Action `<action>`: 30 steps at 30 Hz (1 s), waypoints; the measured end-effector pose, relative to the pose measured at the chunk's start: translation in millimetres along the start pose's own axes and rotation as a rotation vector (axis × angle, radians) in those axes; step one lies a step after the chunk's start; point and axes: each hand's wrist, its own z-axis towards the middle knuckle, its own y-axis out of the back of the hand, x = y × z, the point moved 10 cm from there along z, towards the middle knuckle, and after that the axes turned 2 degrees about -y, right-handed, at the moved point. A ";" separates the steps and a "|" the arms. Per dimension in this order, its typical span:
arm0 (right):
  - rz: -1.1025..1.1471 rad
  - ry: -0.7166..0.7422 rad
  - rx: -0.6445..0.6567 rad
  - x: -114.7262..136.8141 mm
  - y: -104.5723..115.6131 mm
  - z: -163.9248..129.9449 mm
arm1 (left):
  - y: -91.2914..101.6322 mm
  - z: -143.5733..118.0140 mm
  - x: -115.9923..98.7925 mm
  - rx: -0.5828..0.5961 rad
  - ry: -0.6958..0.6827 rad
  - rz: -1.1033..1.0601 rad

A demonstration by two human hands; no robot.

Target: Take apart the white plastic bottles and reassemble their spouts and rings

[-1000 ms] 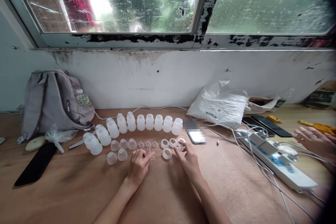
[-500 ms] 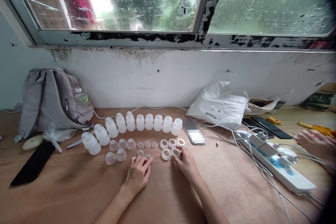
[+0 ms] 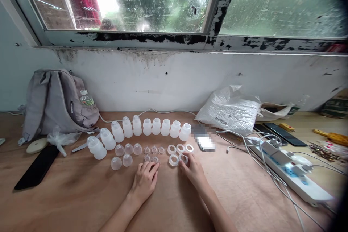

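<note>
Small bottle parts laid in rows on the table (image 3: pixel 81 203)
The left hand (image 3: pixel 144 180) rested loose by the small caps (image 3: pixel 151 159); the right hand (image 3: pixel 193 169) pinched a ring (image 3: pixel 183 158); the bottles (image 3: pixel 152 127) beyond stood unassembled.

Makeshift workroom: worn window (image 3: pixel 174 3), cluttered bench (image 3: pixel 67 195).

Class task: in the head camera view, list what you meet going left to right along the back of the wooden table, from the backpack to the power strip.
Grey backpack → row of white bottles → white plastic bag → dark phones → white power strip.
</note>
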 end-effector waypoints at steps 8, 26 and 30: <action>-0.017 0.016 0.020 1.4 -1.4 0.1 | 1.8 2.8 1.4 0.007 0.015 0.005; 0.005 0.001 0.023 -1.0 -2.1 1.0 | 5.9 4.3 2.5 0.021 0.034 -0.026; 0.002 0.001 0.027 0.6 -1.2 0.9 | 6.7 4.1 2.0 0.013 0.035 -0.023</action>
